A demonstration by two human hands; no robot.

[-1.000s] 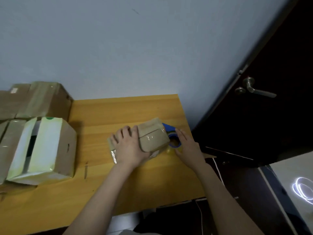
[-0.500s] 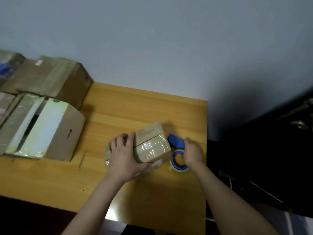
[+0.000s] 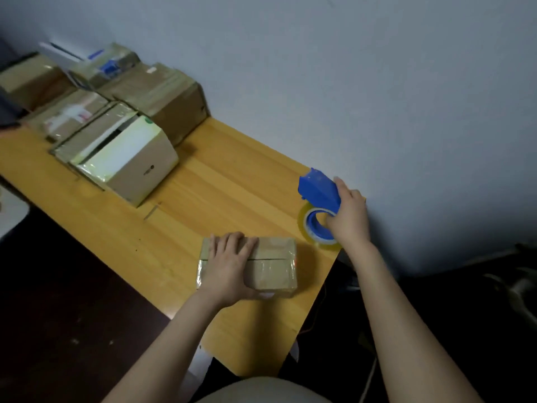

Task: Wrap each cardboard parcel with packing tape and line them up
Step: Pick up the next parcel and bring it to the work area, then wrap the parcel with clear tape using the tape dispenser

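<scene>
- Two hands are at work. The left hand (image 3: 229, 269) lies over the parcel (image 3: 273, 271), fingers spread across its top and thumb hooked round the near side. This probably pins it flat so it cannot slide on the table (image 3: 226, 199).
- The parcel sits near the table's right corner, close to the front edge. Glossy tape covers its near half. The seam across the top looks bare, though glare makes that hard to call.
- The right hand (image 3: 350, 221) is curled round the blue dispenser (image 3: 318, 190), held apart from the parcel, beyond it and to the right. The yellowish roll (image 3: 305, 228) sits under the blade guard.
- No strand of tape shows between roll and parcel, so I judge the dispenser is poised for a fresh strip rather than mid-pull.
- Farther left, wrapped boxes (image 3: 136, 167) stand packed together toward the wall (image 3: 319, 82). I take that as the line this parcel must join.
</scene>
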